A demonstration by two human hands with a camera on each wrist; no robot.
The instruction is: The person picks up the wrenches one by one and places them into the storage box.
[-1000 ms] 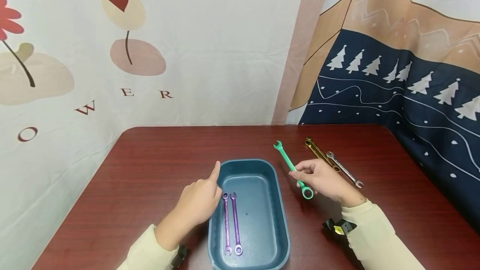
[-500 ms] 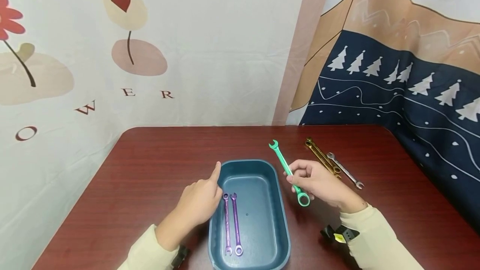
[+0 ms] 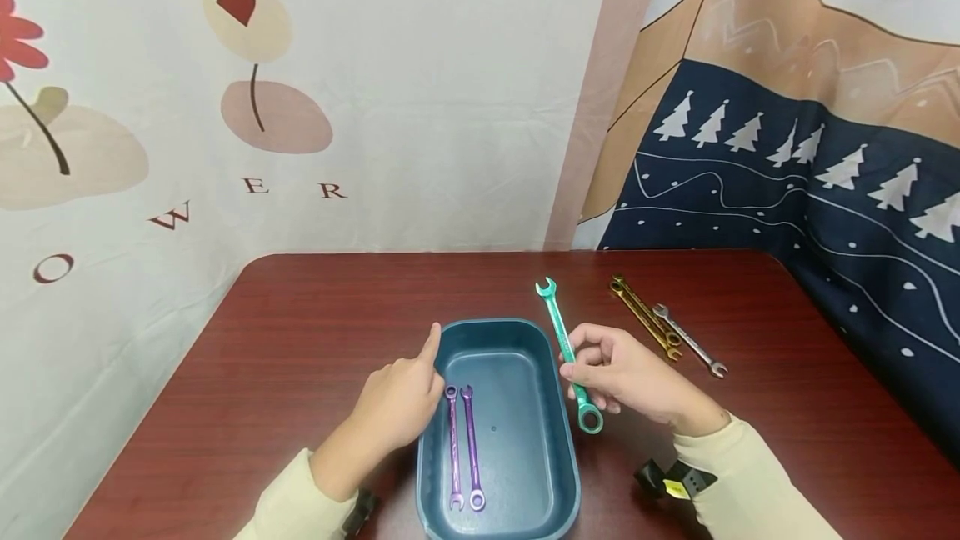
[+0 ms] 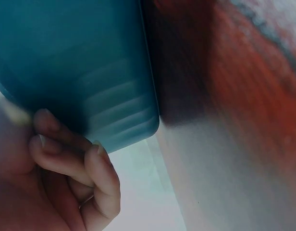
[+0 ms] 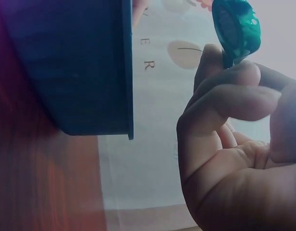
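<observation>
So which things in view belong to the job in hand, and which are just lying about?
Job:
- green wrench, held in the right hand
- blue tray
- purple wrenches inside it
- probably gold wrenches and silver wrench on the table

Probably just backdrop:
- flower-print cloth
- tree-print cloth

Right hand [image 3: 618, 373] pinches; left hand [image 3: 396, 400] seems partly curled.

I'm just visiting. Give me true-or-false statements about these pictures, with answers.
1. The right hand holds a green metal wrench. True.
2. Two purple metal wrenches lie inside the blue rectangular plastic tub. True.
3. The green wrench lies between the purple ones. False: the right hand holds it.
4. The left hand is at the tub's left rim. True.
5. Only the green wrench is outside the tub. False: gold metal wrenches and a silver metal wrench lie to its right.
</observation>
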